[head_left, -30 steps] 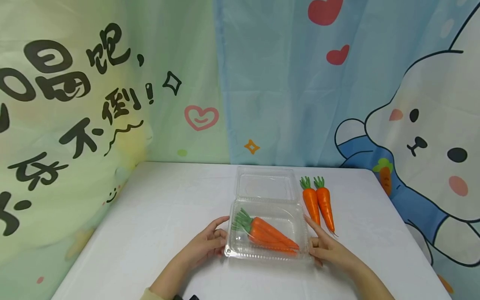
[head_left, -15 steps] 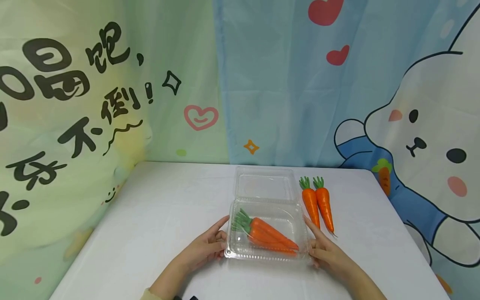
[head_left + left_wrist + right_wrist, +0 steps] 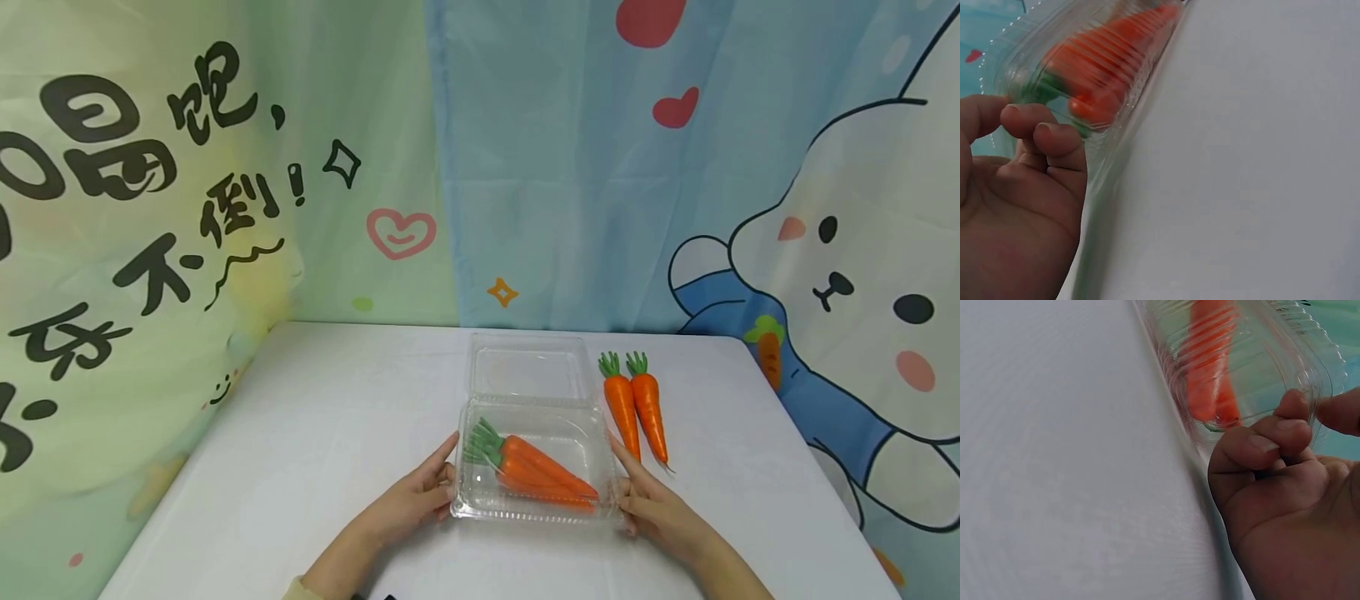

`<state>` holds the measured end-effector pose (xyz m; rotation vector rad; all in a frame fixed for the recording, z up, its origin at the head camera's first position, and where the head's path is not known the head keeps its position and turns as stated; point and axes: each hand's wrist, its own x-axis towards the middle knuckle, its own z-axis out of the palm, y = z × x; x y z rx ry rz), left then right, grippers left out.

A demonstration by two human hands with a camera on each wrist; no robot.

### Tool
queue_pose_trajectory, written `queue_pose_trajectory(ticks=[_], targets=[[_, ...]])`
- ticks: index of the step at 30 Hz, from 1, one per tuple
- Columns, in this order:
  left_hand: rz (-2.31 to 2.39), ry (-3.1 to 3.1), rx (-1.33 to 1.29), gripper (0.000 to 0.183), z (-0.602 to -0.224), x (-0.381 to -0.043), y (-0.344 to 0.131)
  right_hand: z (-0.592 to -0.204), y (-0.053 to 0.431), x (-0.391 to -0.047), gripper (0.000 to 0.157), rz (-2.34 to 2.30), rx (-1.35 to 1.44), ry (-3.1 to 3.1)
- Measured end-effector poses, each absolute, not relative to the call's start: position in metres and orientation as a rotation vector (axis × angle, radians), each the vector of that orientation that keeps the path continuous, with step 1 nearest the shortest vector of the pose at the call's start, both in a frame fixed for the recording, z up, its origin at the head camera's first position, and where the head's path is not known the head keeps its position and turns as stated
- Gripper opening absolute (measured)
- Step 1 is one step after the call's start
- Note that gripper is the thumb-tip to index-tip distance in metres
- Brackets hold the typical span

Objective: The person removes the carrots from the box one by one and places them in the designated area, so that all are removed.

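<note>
While the left hand (image 3: pixel 416 502) and right hand (image 3: pixel 660 508) grip one box (image 3: pixel 573 427), two carrots (image 3: pixel 542 468) lie inside, two others (image 3: pixel 648 408) right of it.

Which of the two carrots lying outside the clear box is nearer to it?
The left carrot in the head view, its lower end close to the right hand; it lies between the clear box and the other carrot, which sits farther right.

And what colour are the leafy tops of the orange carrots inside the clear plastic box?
The leafy tops are green, clearest in the head view.
</note>
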<state>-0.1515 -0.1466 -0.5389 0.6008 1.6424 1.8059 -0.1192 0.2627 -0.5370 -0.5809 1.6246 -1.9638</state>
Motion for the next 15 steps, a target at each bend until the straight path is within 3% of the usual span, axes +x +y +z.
queue_pose_trajectory(ticks=[4,15], targets=[[1.794,1.696,0.652,0.076,-0.5395,-0.1488,-0.1434,-0.5374,0.2632,-0.1192,0.078,-1.984,-0.617,1.597],[1.786,1.856,0.456,0.073,-0.5410,-0.1485,-0.1377,-0.5386,0.2577,-0.1186,0.079,-1.989,-0.554,1.642]])
